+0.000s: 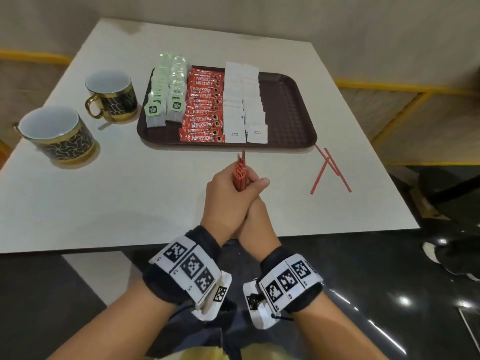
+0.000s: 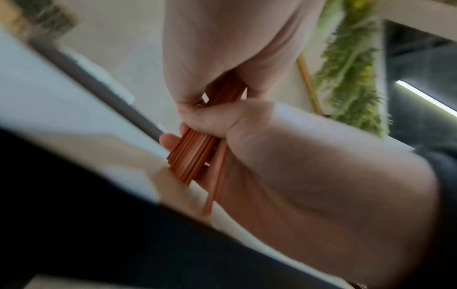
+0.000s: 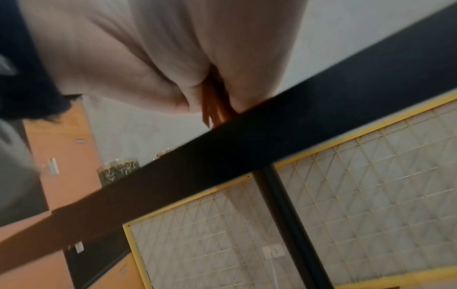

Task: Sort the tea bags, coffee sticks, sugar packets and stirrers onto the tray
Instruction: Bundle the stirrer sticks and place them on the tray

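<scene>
Stirrers (image 1: 240, 175), a red bundle, stand clasped in both hands above the white surface (image 1: 109, 193) in the head view: the left hand (image 1: 228, 196) wraps them, the right hand (image 1: 255, 216) tucked under and against it. Their long axis points away from the person toward the tray (image 1: 291, 110), which lies just beyond the tips. Its right portion is bare, beside the sugar packets (image 1: 245, 105), coffee sticks (image 1: 205, 107) and tea bags (image 1: 166, 92). A few loose stirrers (image 1: 331, 167) lie to the right, nearer the right hand.

From the left wrist, fingers curl round the bundle (image 2: 193, 156), another hand (image 2: 222, 54) gripping farther along.

From the right wrist, though blurred, the bundle's ends (image 3: 213, 101) poke out of the clenched grip.
</scene>
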`<move>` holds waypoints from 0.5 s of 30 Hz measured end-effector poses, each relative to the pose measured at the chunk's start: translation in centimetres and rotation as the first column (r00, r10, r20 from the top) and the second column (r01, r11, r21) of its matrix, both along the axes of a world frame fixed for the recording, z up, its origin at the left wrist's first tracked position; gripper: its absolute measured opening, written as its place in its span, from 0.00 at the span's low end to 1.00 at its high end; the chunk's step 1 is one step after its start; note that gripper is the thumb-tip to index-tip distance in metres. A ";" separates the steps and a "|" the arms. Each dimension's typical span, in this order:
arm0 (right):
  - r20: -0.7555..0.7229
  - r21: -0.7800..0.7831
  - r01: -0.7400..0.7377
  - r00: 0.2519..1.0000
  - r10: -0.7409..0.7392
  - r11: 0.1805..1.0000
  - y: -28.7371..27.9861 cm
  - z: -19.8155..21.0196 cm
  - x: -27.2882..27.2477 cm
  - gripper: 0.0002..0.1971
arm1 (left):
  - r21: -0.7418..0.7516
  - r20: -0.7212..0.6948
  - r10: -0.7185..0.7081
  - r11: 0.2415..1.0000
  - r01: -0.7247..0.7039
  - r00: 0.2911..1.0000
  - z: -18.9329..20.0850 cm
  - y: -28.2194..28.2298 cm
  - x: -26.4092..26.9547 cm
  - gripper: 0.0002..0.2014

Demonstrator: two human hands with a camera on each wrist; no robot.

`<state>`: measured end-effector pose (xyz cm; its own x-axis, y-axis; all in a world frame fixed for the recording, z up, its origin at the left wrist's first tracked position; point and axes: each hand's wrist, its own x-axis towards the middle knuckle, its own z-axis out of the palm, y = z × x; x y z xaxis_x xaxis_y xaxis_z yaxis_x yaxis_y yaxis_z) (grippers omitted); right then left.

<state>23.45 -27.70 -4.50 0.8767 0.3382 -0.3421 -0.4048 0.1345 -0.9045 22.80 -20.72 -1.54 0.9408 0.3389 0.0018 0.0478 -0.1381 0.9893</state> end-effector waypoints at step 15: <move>0.508 -0.781 0.200 0.755 0.415 0.592 -0.5 0.0 2.2 0.10 | 0.062 0.107 0.063 0.996 -0.070 0.992 0.7 -0.4 0.9 0.20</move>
<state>25.65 -28.19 -4.53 0.9432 0.3274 0.0567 0.2861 -0.7133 -0.6398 23.73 -21.09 -0.84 0.9095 0.3970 0.1234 -0.0442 -0.2026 0.9783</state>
